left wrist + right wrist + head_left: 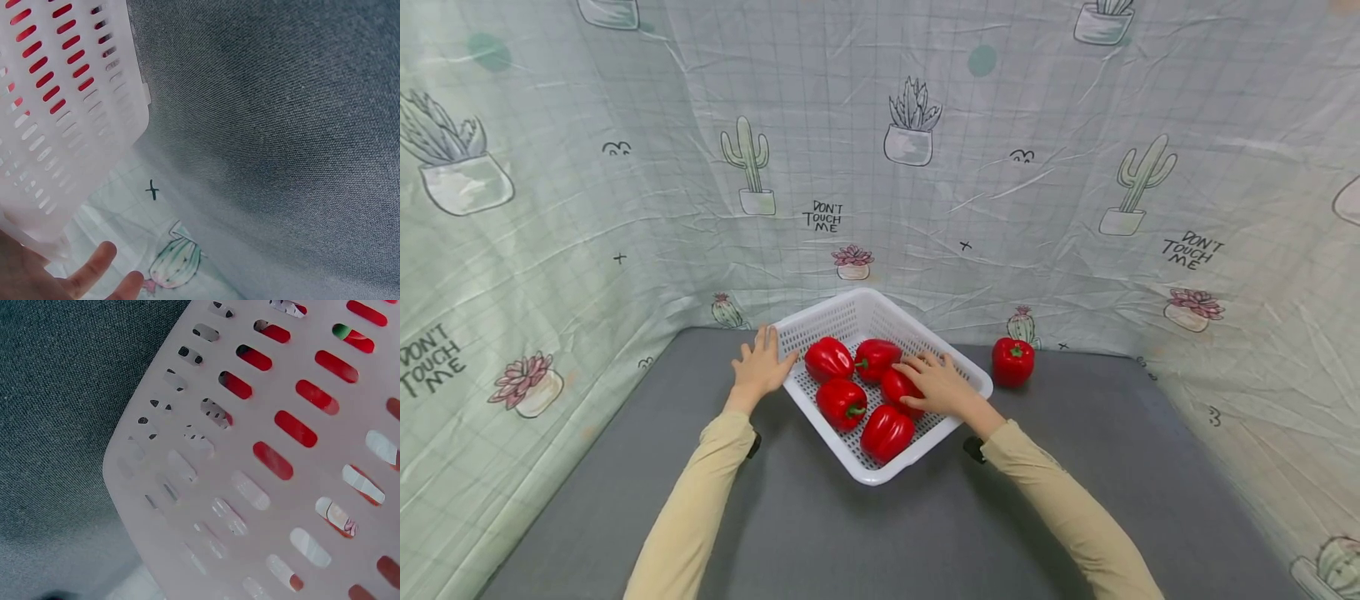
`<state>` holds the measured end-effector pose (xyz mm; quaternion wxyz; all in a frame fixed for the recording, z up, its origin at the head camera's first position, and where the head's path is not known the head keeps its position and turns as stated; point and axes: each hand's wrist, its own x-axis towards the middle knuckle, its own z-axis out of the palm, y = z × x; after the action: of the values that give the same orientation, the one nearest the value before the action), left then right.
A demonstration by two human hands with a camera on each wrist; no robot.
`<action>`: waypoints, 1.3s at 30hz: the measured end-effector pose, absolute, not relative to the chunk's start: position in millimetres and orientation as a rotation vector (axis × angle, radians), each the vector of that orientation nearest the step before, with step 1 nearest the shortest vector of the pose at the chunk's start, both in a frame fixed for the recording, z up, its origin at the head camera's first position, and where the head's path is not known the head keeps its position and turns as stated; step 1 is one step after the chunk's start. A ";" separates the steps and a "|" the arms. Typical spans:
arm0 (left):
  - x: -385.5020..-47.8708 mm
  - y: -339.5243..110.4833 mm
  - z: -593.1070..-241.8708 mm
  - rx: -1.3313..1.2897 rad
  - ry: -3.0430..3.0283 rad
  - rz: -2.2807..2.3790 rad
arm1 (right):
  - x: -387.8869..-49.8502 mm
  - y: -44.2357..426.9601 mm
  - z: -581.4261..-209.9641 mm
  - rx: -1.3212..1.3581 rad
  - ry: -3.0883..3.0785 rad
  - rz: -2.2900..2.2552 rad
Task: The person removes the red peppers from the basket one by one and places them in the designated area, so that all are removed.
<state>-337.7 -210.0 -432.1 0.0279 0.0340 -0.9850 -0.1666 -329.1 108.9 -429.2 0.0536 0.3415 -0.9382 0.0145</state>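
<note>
A white slotted plastic basket (904, 321) stands on the grey surface with several red bell peppers in it, among them a pepper (829, 360) at its left. My right hand (942, 385) reaches over the basket's right wall, fingers and thumb around a bell pepper (897, 392) inside. In the right wrist view the basket's wall (144, 531) hides most of that hand; red shows through the slots. Spread at the left corner, my left hand (762, 367) has its thumb at the rim. Its fingers (94, 269) look straight in the left wrist view.
Another red bell pepper (1012, 363) stands outside the basket, at the back right near the cloth. A cactus-patterned cloth (850, 167) rises behind and along both sides of the grey tabletop (880, 542).
</note>
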 end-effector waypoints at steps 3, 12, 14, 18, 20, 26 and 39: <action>-338.4 -210.5 -432.0 0.098 -3.041 -0.519 | -329.2 108.5 -429.1 1.026 -2.856 0.042; -337.1 -210.1 -432.2 0.103 -3.044 -0.511 | -327.4 110.8 -424.9 1.029 -2.866 0.076; -337.1 -210.0 -432.3 0.104 -3.044 -0.514 | -326.9 111.3 -423.5 1.027 -2.866 0.072; -337.3 -210.1 -431.5 0.102 -3.033 -0.527 | -325.3 111.4 -419.9 1.024 -2.863 0.077; -337.4 -210.2 -431.5 0.099 -3.029 -0.531 | -324.4 111.6 -418.5 1.024 -2.864 0.083; -337.1 -210.3 -432.0 0.104 -3.041 -0.529 | -323.3 113.2 -418.5 1.022 -2.926 0.060; -336.7 -210.4 -430.6 0.102 -3.044 -0.503 | -322.9 112.9 -420.7 1.038 -2.932 0.040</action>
<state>-336.7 -210.4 -430.6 0.0271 0.0330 -0.9857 -0.1630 -322.9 112.9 -420.7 0.0153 0.3337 -0.9425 0.0128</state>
